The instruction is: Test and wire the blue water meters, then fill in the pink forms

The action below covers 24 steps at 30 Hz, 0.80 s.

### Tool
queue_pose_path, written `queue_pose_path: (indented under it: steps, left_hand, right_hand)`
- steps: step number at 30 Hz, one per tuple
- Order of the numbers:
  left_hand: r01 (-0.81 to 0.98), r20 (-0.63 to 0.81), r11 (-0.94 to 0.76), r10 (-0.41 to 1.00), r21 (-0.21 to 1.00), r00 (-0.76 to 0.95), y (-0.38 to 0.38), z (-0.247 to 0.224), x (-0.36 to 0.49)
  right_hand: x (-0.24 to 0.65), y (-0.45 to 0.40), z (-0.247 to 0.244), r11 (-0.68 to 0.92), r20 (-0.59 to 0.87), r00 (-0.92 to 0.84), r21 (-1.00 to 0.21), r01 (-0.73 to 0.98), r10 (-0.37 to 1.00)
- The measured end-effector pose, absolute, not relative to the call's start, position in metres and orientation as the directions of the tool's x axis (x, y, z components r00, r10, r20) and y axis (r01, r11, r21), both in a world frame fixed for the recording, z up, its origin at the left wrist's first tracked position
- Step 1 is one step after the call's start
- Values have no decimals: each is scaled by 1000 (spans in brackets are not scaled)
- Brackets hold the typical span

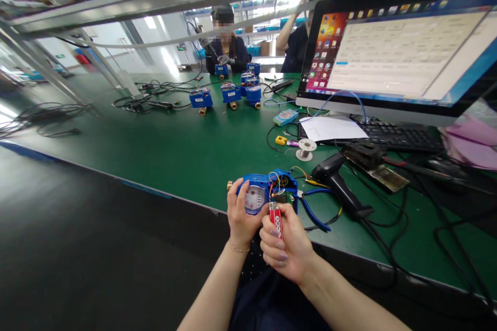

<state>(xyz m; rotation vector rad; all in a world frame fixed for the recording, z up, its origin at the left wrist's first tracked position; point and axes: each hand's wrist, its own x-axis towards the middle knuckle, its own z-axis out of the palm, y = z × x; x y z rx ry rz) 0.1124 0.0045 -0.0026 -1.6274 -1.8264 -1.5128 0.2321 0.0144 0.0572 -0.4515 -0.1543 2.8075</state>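
- The left hand (244, 217) has its fingers clamped on a blue plastic meter with a round grey dial (256, 197), which lies directly under those fingertips at the edge of the green tabletop (163, 150).
- The right hand (289, 248) has its fingers closed around a red lighter with a metal top (276, 222).
- Thin multicoloured wires (275, 182) rise from the meter's open compartment, just beyond the right fingers.
- Blue-handled pliers (315, 213) lie right of those fingers; farther right is a black handheld scanner (337, 183).

Lit monitor (388, 57), white paper (332, 128) overlapping black keyboard (404, 135), pink sheets (471, 139).
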Motion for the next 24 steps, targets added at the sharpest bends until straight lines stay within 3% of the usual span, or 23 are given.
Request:
queue_pose_path:
  steps: [24]
  left_hand:
    - [851,767,-175,547,496,-335,5,0,114]
  right_hand:
    - [236,14,57,-953,-205,-934,-144,-266,291]
